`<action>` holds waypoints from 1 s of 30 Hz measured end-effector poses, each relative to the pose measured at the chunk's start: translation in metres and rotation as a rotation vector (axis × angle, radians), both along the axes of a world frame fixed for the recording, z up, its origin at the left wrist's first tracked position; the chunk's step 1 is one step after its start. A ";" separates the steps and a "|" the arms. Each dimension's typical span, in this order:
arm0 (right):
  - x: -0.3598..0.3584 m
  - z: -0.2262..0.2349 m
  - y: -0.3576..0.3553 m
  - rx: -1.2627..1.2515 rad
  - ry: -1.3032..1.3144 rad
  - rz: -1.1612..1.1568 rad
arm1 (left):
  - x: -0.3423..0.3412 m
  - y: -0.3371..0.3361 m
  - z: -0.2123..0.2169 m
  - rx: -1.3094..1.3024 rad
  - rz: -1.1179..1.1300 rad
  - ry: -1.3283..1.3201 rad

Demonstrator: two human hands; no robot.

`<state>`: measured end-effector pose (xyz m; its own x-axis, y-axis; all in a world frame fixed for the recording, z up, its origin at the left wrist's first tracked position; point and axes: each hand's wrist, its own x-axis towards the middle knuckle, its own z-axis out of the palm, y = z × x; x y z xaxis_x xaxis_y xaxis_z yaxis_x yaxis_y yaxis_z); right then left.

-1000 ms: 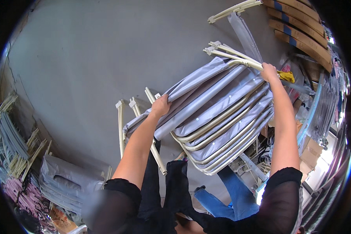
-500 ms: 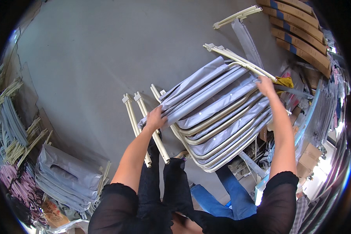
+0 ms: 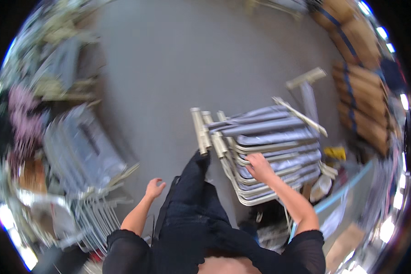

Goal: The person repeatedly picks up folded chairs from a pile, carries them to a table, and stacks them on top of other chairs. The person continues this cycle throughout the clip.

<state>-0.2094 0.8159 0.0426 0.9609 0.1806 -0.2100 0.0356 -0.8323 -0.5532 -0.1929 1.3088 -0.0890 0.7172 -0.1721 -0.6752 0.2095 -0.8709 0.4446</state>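
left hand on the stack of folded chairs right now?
No. The left hand hangs free over the grey floor, apart from the stack of folded chairs; only the right hand rests on it.

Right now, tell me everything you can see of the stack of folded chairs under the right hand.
The chair stack is several folded chairs piled flat, with pale cream tube frames that look like metal and grey seat covers. The curved frame ends face the person; straight leg ends stick out at its left. It sits on the grey floor, in front of the person's dark trouser legs. The right hand rests on its near edge; the left hand hangs apart, touching nothing. One loose frame bar lies slanted across the top.
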 end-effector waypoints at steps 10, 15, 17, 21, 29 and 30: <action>0.037 0.062 0.178 0.102 0.075 0.279 | -0.143 0.114 0.091 -0.587 1.140 0.790; 0.165 0.079 0.324 0.193 -0.008 0.466 | -0.136 0.171 0.066 -0.744 1.405 0.852; 0.216 0.081 0.397 0.248 -0.023 0.564 | -0.116 0.203 0.049 -0.768 1.558 0.794; 0.325 0.072 0.521 0.311 -0.019 0.775 | -0.015 0.296 0.058 -0.674 1.837 0.374; 0.512 0.076 0.655 0.408 0.342 0.518 | 0.294 0.475 0.118 -0.856 1.696 -0.249; 0.537 0.069 0.666 0.376 0.368 0.497 | 0.333 0.485 0.126 -0.807 1.650 -0.286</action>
<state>0.3275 1.4820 0.1113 0.6253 0.7016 -0.3416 0.1174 -0.5174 -0.8477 0.1400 1.7940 0.0373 0.5355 0.5529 -0.6384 0.3719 0.5243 0.7660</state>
